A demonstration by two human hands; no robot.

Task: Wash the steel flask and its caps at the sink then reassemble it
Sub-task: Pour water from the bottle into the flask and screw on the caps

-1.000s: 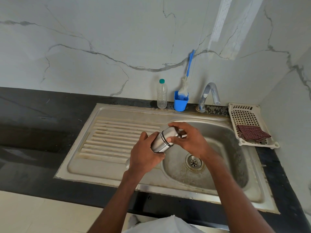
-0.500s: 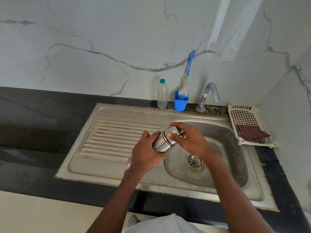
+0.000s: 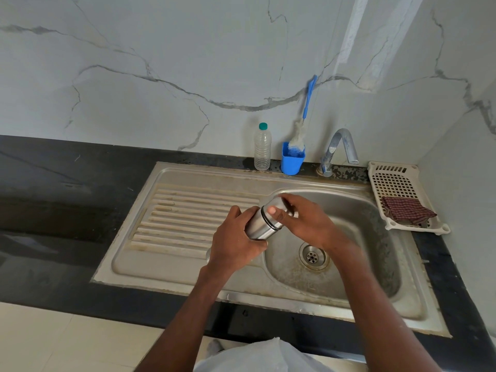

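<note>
Head view, looking down at a steel sink (image 3: 188, 275) set into a dark bench (image 3: 53, 210) against a white marble-pattern wall.

The flask (image 3: 259, 225) is held in mid-air over the seam between the ribbed drainboard and the basin, tilted, its top end pointing up and away toward the right. A dark ring runs around it just below the cap (image 3: 273, 206).

Left hand (image 3: 236, 244): wrapped around the lower body of the flask, fingers curled shut on it, thumb up along the near side. The bottom of the flask is hidden behind this hand.

Right hand (image 3: 306, 220): closed over the cap end, thumb pressed on the near side of the cap just above the dark ring, other fingers curved over the far side. This hand is slightly blurred. Whether the cap is seated tight or loose cannot be told.

The drain (image 3: 312, 256) sits in the basin floor below the right wrist. The basin looks stained.

Along the back edge: a clear plastic bottle (image 3: 262, 149) with a green top, just beside it a blue cup (image 3: 292, 162) holding a blue-handled brush (image 3: 308, 98), then the tap (image 3: 339, 146). At the right, a white slotted tray (image 3: 391, 178) on the bench, with a dark red checked cloth (image 3: 406, 212) lying in it.
</note>
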